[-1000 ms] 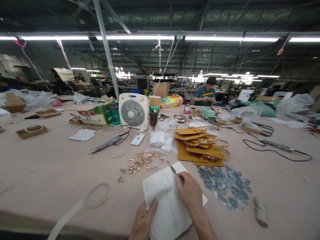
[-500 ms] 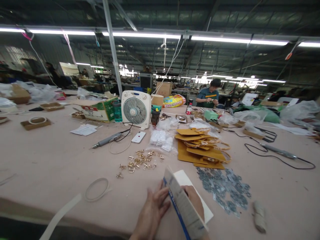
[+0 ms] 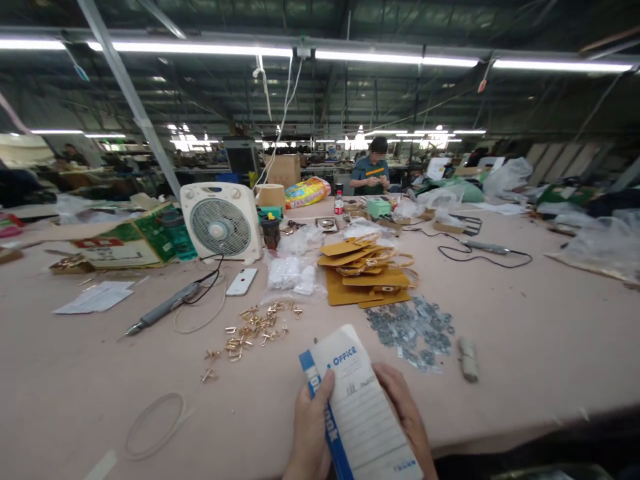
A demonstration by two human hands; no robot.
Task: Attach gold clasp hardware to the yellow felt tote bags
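Risk, I'd say: if the notebook [image 3: 367, 407] swung far-right, it could scatter the grey metal pcs [image 3: 416, 325]; far-left, same w/ the gold-coloured fittings [image 3: 256, 323]. Might slip too if L hand [image 3: 311, 420] eased its thumb off. Notebook's btwn both hands, front cover showing, at the near side of the table [image 3: 240, 433]: L hand grips its left edge, thumb on cover; R hand [image 3: 403, 400] grasps the right edge, fingers prob. curled behind, mostly hidden.
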